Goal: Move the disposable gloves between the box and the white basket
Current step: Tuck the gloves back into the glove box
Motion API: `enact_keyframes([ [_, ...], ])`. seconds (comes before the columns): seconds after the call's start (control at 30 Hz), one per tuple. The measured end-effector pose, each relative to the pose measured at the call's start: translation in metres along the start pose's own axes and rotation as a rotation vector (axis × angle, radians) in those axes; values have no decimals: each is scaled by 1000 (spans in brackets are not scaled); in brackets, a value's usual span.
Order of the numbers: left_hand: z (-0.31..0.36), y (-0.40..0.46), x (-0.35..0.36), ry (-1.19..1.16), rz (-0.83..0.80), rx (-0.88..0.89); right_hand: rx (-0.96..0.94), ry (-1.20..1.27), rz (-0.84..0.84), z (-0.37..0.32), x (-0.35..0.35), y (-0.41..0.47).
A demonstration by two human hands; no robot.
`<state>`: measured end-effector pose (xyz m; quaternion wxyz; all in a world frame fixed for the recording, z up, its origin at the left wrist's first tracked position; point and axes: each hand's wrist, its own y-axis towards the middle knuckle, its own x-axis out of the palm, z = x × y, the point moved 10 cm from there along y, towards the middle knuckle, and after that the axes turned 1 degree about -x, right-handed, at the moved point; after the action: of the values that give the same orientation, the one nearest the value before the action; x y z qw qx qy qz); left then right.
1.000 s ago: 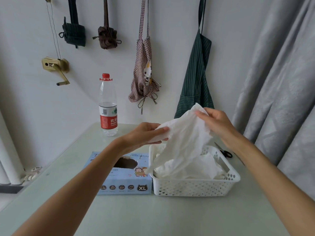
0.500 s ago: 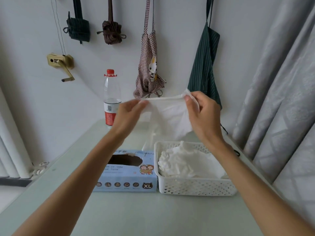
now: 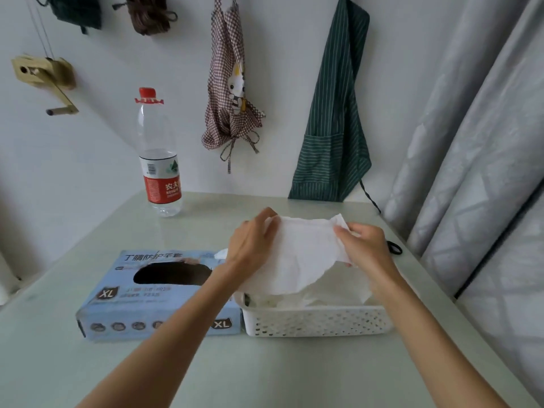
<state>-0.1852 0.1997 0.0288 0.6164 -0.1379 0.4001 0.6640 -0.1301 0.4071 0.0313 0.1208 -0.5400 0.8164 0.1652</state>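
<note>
A white disposable glove point(image 3: 303, 254) is stretched flat between both hands, just above the white perforated basket point(image 3: 318, 320). My left hand point(image 3: 250, 245) pinches its left edge and my right hand point(image 3: 363, 244) pinches its right edge. More white gloves point(image 3: 332, 295) lie piled inside the basket, partly hidden by the held glove. The light blue glove box point(image 3: 132, 293), marked XL, lies flat just left of the basket with its dark oval opening facing up.
A water bottle point(image 3: 159, 160) with a red cap stands at the table's back left. Two aprons point(image 3: 332, 125) hang on the wall behind. A small black loop point(image 3: 394, 247) lies right of the basket. Grey curtains point(image 3: 485, 142) hang along the table's right edge.
Both hands have lowered the spread glove from chest height to just above the basket. The camera view has tilted down.
</note>
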Motion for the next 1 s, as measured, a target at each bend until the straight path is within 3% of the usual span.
enact_keyframes([
  [0.2,30,13,39,263,-86,202,-144,-419,156,21,-41,10],
  [0.3,42,11,50,394,-34,264,-249,-714,206,21,-43,12],
  [0.4,47,11,45,367,70,315,-298,-906,199,20,-34,14],
  [0.53,56,8,9,219,176,425,-329,-951,166,11,-31,15],
  [0.63,55,-5,20,172,-103,553,-524,-763,186,-12,-35,-4],
  [0.73,33,-25,58,308,-502,529,-566,-645,-58,-10,-10,-12],
  [0.8,14,-34,77,449,-664,456,-400,-716,-357,20,16,-11],
  [0.87,4,-40,86,565,-742,414,-208,-834,-584,49,26,-13],
  [1.0,-4,-45,93,671,-816,375,-72,-889,-728,63,26,-14],
])
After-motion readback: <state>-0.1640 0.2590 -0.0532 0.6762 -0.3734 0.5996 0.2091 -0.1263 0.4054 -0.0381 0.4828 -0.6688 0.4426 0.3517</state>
